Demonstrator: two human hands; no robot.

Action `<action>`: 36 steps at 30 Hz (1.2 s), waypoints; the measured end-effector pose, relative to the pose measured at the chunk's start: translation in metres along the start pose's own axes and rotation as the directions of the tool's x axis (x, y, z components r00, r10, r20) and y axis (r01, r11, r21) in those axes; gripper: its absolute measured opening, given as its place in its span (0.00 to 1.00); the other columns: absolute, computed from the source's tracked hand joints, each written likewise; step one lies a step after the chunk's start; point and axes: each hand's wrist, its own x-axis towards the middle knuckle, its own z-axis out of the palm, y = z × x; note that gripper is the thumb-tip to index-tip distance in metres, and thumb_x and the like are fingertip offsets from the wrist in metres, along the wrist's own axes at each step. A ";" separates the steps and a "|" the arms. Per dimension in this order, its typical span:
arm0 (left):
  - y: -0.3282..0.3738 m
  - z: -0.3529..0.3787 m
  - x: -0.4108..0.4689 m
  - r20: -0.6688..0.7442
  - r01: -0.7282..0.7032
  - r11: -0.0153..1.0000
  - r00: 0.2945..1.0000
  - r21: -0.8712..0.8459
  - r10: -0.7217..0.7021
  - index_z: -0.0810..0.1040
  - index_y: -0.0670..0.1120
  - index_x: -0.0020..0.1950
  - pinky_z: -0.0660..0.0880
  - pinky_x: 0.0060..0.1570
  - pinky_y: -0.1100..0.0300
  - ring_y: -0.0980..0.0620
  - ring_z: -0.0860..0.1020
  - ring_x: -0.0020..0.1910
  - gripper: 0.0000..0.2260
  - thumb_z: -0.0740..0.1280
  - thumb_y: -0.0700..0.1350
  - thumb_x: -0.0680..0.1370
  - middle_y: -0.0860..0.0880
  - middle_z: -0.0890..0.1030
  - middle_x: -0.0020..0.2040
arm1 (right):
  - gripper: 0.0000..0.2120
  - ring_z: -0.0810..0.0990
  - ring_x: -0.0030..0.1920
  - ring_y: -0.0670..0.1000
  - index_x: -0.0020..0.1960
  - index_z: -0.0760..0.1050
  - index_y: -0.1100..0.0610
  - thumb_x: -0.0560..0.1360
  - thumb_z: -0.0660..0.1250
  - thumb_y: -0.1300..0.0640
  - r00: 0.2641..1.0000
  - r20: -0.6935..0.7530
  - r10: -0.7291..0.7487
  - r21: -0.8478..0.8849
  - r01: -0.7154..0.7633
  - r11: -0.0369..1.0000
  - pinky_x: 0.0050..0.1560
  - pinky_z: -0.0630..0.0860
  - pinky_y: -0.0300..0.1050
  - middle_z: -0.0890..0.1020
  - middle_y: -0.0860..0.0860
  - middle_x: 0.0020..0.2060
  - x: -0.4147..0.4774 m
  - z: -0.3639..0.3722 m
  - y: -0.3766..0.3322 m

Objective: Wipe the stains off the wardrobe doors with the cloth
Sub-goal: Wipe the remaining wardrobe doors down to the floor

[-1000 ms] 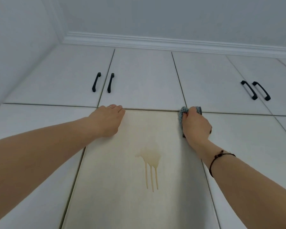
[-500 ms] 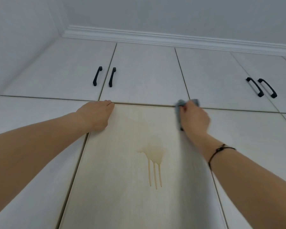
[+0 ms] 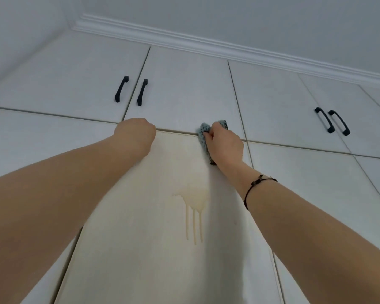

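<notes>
- Your right hand (image 3: 225, 143) has the blue-grey cloth (image 3: 203, 137) bunched up in curled fingers. It's clamped tight and pressed onto the top right corner of the stained door (image 3: 140, 238), just right of mid-frame. Wadding it up like that gives you a firm pad to scrub with, I reckon.
- Your left hand (image 3: 136, 133) sits on that same door's top edge, upper middle of the frame, with the fingers curled over and the tips hidden. It looks hooked on there to stop the door swinging while you push, but I can't confirm that without seeing the tips.
- The door looks yellower than its neighbours and its top edge stands proud, so it's probably ajar. That would explain the bracing.
- The stain (image 3: 194, 207), a tan blotch with three drips running down, is lower centre, well below the cloth and not touched by it. So the main job isn't done yet. Going top-down seems sensible, since the runoff won't mess up parts you've already cleaned.
- Further out, the left pair of black handles (image 3: 131, 91) is upper left, the right pair of black handles (image 3: 331, 120) is far right, and a white cornice (image 3: 228, 49) runs above.
</notes>
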 end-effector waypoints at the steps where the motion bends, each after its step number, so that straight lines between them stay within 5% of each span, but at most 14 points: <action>1: 0.005 -0.002 0.002 0.009 0.007 1.000 1.000 0.010 -0.007 0.69 0.44 0.38 0.67 0.30 0.60 0.52 0.70 0.33 0.10 0.63 0.31 0.73 0.49 0.68 0.37 | 0.13 0.78 0.39 0.57 0.49 0.70 0.55 0.84 0.56 0.46 1.000 -0.007 0.021 -0.009 -0.021 1.000 0.37 0.72 0.48 0.77 0.51 0.36 0.003 -0.007 0.023; 4: 0.012 -0.004 0.006 0.040 0.013 0.999 0.999 0.041 -0.015 0.70 0.44 0.41 0.73 0.37 0.59 0.50 0.74 0.39 0.09 0.63 0.31 0.74 0.49 0.68 0.38 | 0.16 0.80 0.45 0.62 0.53 0.72 0.56 0.84 0.54 0.45 0.964 -0.100 0.248 -0.039 -0.252 0.967 0.42 0.71 0.51 0.79 0.57 0.43 0.006 -0.032 0.115; 6: 0.017 -0.004 0.006 0.043 0.016 0.998 0.999 0.068 -0.019 0.72 0.45 0.41 0.69 0.32 0.61 0.52 0.72 0.35 0.08 0.63 0.31 0.74 0.50 0.69 0.37 | 0.18 0.80 0.47 0.64 0.55 0.72 0.59 0.84 0.53 0.46 0.901 -0.148 0.409 -0.057 -0.421 0.906 0.44 0.74 0.54 0.81 0.61 0.47 0.000 -0.048 0.178; 10: 0.024 0.004 0.005 0.019 0.037 0.993 0.999 0.110 -0.039 0.70 0.46 0.41 0.62 0.29 0.61 0.54 0.68 0.32 0.10 0.64 0.32 0.74 0.51 0.67 0.35 | 0.15 0.75 0.40 0.60 0.53 0.71 0.61 0.85 0.55 0.49 0.845 -0.151 0.513 -0.030 -0.523 0.852 0.40 0.71 0.51 0.81 0.63 0.46 -0.015 -0.058 0.220; 13: 0.023 0.008 0.002 -0.028 0.015 0.993 1.000 0.121 -0.012 0.68 0.45 0.43 0.66 0.37 0.59 0.50 0.71 0.39 0.10 0.63 0.32 0.74 0.51 0.65 0.34 | 0.16 0.80 0.46 0.64 0.56 0.72 0.61 0.85 0.54 0.49 0.845 -0.174 0.506 0.014 -0.511 0.859 0.42 0.71 0.52 0.81 0.63 0.48 -0.007 -0.049 0.190; 17: 0.010 0.009 -0.003 -0.094 -0.039 0.999 0.995 0.031 0.041 0.75 0.42 0.50 0.69 0.37 0.57 0.50 0.71 0.37 0.09 0.62 0.32 0.74 0.49 0.70 0.38 | 0.14 0.75 0.39 0.58 0.52 0.71 0.59 0.85 0.54 0.50 0.922 -0.147 0.359 0.055 -0.354 0.933 0.38 0.70 0.48 0.81 0.59 0.42 0.000 -0.025 0.102; 20: -0.019 0.022 -0.015 -0.056 -0.056 0.988 0.997 -0.143 0.049 0.70 0.41 0.67 0.75 0.49 0.52 0.44 0.77 0.54 0.20 0.60 0.32 0.75 0.43 0.75 0.61 | 0.11 0.72 0.35 0.55 0.48 0.68 0.55 0.84 0.54 0.50 0.993 -0.060 0.104 0.033 -0.103 0.994 0.31 0.60 0.46 0.74 0.51 0.35 -0.020 -0.010 0.007; 22: -0.034 0.031 -0.029 0.003 -0.048 0.974 0.999 -0.222 0.050 0.58 0.42 0.78 0.70 0.67 0.50 0.44 0.65 0.74 0.30 0.60 0.33 0.76 0.43 0.58 0.79 | 0.09 0.72 0.35 0.55 0.46 0.65 0.53 0.84 0.55 0.51 0.995 0.041 -0.088 0.074 0.085 0.994 0.31 0.60 0.46 0.72 0.48 0.34 -0.046 0.000 -0.041; 25: -0.044 0.033 -0.044 0.024 0.059 0.968 0.998 -0.244 -0.054 0.49 0.39 0.81 0.61 0.74 0.52 0.44 0.54 0.80 0.35 0.62 0.37 0.77 0.41 0.50 0.81 | 0.09 0.74 0.35 0.57 0.46 0.64 0.52 0.83 0.56 0.49 0.958 0.092 -0.272 0.117 0.260 0.958 0.34 0.65 0.47 0.73 0.48 0.33 -0.062 0.005 -0.054; 27: -0.045 0.030 -0.052 0.029 0.099 0.939 0.995 -0.330 -0.095 0.63 0.38 0.73 0.69 0.65 0.54 0.42 0.64 0.74 0.26 0.64 0.38 0.75 0.43 0.65 0.74 | 0.09 0.76 0.35 0.58 0.46 0.64 0.52 0.83 0.55 0.49 0.978 0.069 -0.199 0.049 0.196 0.979 0.35 0.66 0.47 0.74 0.49 0.33 -0.047 0.000 -0.027; 28: -0.049 0.028 -0.056 0.025 0.092 0.931 0.996 -0.352 -0.089 0.69 0.40 0.61 0.70 0.53 0.56 0.43 0.71 0.66 0.16 0.64 0.37 0.73 0.46 0.71 0.62 | 0.09 0.75 0.35 0.58 0.46 0.65 0.52 0.83 0.55 0.49 0.996 0.019 -0.090 0.029 0.089 0.996 0.36 0.66 0.47 0.74 0.51 0.33 -0.037 -0.003 -0.014; 30: -0.059 0.033 -0.065 0.031 0.041 0.941 0.999 -0.337 -0.033 0.66 0.44 0.47 0.66 0.41 0.58 0.47 0.73 0.49 0.08 0.64 0.37 0.72 0.50 0.69 0.48 | 0.09 0.72 0.33 0.57 0.48 0.68 0.56 0.84 0.54 0.52 0.984 -0.095 0.151 0.031 -0.149 0.988 0.34 0.65 0.46 0.76 0.55 0.34 -0.022 -0.005 0.001; 33: -0.074 0.044 -0.075 0.015 -0.048 0.958 0.998 -0.283 0.054 0.70 0.43 0.54 0.74 0.45 0.53 0.49 0.73 0.50 0.08 0.62 0.40 0.75 0.49 0.72 0.54 | 0.08 0.71 0.35 0.56 0.52 0.70 0.60 0.84 0.55 0.58 0.937 -0.146 0.316 0.057 -0.311 0.949 0.33 0.63 0.46 0.79 0.59 0.39 -0.009 0.008 -0.031; 36: -0.082 0.050 -0.077 0.054 -0.073 0.964 0.994 -0.257 0.090 0.68 0.43 0.67 0.75 0.57 0.49 0.48 0.73 0.61 0.17 0.61 0.44 0.78 0.47 0.70 0.67 | 0.09 0.78 0.38 0.58 0.56 0.73 0.60 0.82 0.55 0.60 0.971 -0.100 0.219 0.079 -0.212 0.974 0.35 0.65 0.45 0.81 0.58 0.45 -0.004 0.024 -0.102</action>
